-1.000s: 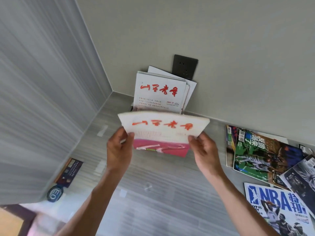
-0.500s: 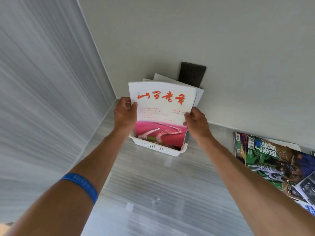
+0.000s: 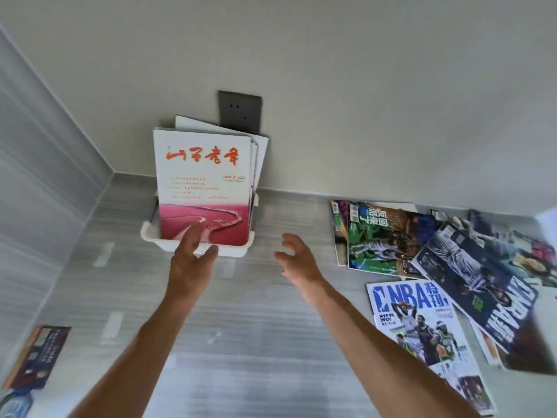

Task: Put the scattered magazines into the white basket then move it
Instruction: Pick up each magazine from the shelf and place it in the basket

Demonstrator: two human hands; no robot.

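The white basket point(image 3: 150, 236) stands on the grey floor against the wall. Several magazines stand upright in it; the front one is a white and pink magazine point(image 3: 203, 182) with red lettering. My left hand point(image 3: 191, 257) hovers open just in front of the basket's front wall, holding nothing. My right hand point(image 3: 297, 260) is open to the right of the basket, fingers spread, empty. Scattered on the floor at the right lie a green basketball magazine point(image 3: 382, 236), a blue NBA magazine point(image 3: 422, 330) and a dark magazine point(image 3: 482, 282) overlapping others.
A dark wall socket point(image 3: 240, 111) sits behind the basket. A dark leaflet point(image 3: 39, 357) lies on the floor at the lower left. The striped wall panel point(image 3: 45, 182) closes off the left side. Small tape marks dot the floor.
Both hands lowered the white and pink magazine into the basket, let go of it and drew back toward me. The view shifted right, showing more floor magazines.
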